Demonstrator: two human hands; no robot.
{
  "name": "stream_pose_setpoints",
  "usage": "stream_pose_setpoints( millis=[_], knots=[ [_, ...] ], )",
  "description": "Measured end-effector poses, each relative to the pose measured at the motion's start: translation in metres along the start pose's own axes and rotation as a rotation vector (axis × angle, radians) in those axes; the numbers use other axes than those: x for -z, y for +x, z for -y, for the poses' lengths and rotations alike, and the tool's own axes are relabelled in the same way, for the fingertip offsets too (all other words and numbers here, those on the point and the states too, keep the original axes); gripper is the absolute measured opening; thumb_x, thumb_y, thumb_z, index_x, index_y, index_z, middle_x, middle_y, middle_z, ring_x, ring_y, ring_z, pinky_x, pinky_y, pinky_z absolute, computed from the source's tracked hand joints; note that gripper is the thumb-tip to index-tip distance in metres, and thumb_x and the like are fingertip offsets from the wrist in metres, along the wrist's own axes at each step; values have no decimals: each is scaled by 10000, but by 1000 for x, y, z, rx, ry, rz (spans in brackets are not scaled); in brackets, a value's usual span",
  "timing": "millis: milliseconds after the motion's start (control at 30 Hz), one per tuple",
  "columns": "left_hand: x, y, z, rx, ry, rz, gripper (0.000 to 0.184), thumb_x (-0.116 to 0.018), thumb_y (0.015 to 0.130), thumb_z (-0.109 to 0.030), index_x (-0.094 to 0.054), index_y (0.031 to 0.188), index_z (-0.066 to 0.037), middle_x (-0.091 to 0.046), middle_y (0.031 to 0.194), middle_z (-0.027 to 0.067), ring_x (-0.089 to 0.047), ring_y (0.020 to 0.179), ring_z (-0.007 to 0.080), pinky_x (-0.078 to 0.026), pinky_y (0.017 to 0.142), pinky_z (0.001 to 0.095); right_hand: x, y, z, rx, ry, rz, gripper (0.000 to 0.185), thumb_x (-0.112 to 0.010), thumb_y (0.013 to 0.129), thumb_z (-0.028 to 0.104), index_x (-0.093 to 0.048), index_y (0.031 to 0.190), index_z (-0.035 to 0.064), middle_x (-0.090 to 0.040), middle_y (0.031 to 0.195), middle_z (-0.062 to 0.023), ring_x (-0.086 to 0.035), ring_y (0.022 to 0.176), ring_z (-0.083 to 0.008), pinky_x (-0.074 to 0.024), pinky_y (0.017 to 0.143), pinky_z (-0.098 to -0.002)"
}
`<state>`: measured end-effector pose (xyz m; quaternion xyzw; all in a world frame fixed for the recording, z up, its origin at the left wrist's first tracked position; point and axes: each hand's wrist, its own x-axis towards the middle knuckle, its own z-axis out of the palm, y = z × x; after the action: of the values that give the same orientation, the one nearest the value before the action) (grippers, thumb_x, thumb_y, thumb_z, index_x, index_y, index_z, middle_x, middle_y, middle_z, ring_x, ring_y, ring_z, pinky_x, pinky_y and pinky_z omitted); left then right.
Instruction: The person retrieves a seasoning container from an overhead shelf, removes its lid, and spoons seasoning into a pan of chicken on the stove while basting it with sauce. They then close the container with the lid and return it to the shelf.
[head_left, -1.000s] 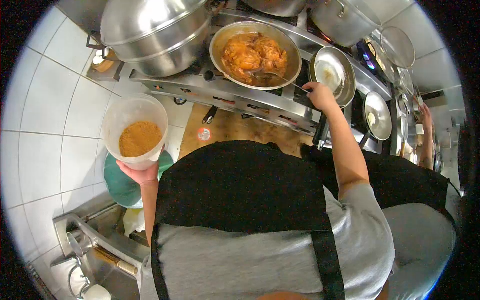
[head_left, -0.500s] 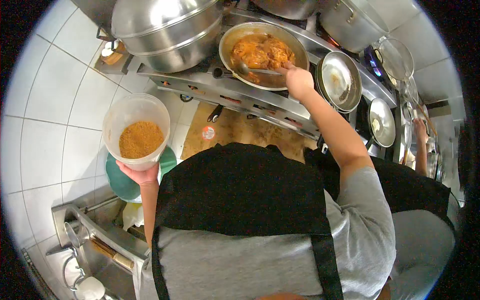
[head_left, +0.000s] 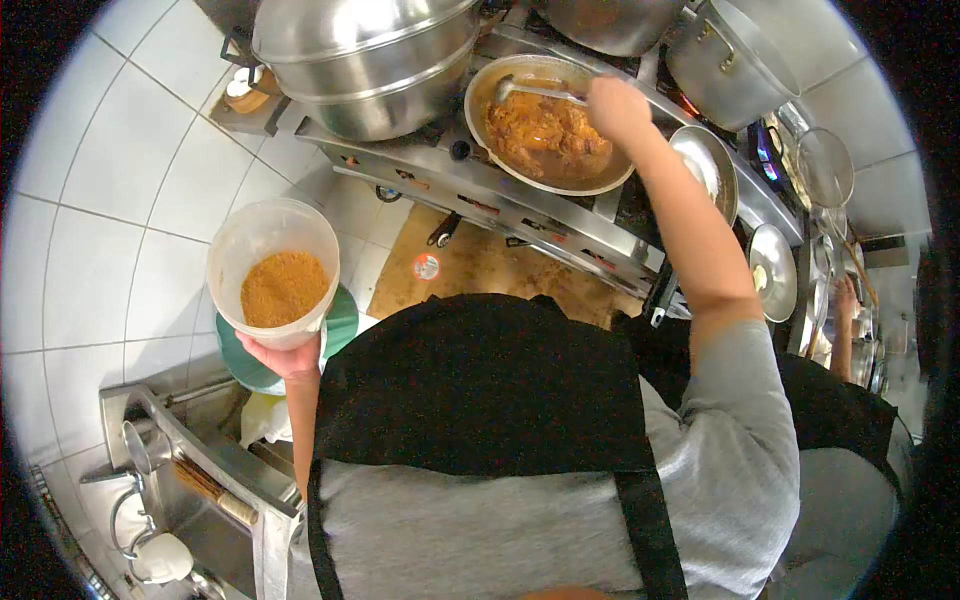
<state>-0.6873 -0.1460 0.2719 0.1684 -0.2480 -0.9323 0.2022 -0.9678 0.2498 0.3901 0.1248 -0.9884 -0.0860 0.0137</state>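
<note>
At the frame's left, 1 translucent tub [head_left: 237, 240] of orange-brown powder [head_left: 285, 290] is held from below by the left hand's [head_left: 285, 358] fingers. At top centre, 1 wide pan [head_left: 545, 183] holds sauced food [head_left: 545, 132]; over its upper part slants 1 ladle [head_left: 540, 92], its handle inside the right hand's [head_left: 617, 110] closed fingers.

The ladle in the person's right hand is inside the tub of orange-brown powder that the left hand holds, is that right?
Not quite: the ladle in the right hand is at the pan of food, not inside the tub. The head view shows this. The left hand does hold the tub of powder.
</note>
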Motion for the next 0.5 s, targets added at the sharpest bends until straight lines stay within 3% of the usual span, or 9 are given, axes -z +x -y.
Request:
stream_pose_setpoints(
  millis=[200,400,500],
  knots=[
    [6,4,0,-26,-17,-14,683,-473,770,-638,-382,1334,-264,-350,1399,13,-320,1284,300,-275,990,619,-41,32,14,-33,81,135,268,-443,844,138,-670,954,48,-638,1009,-179,-629,939,-308,-503,805,-415],
    [4,5,1,-83,25,-35,712,-443,758,-644,-343,1353,-267,-313,1418,51,-267,1302,354,-225,964,695,-62,93,-45,46,114,146,273,-509,793,163,-655,991,46,-621,1047,-185,-612,966,-327,-490,826,-422],
    [2,5,1,-76,38,-41,709,-441,757,-652,-346,1350,-276,-314,1417,40,-276,1298,349,-245,944,702,-64,111,-78,-35,123,105,332,-533,711,99,-675,999,181,-643,999,-120,-622,896,-302,-496,773,-388]
  ],
)
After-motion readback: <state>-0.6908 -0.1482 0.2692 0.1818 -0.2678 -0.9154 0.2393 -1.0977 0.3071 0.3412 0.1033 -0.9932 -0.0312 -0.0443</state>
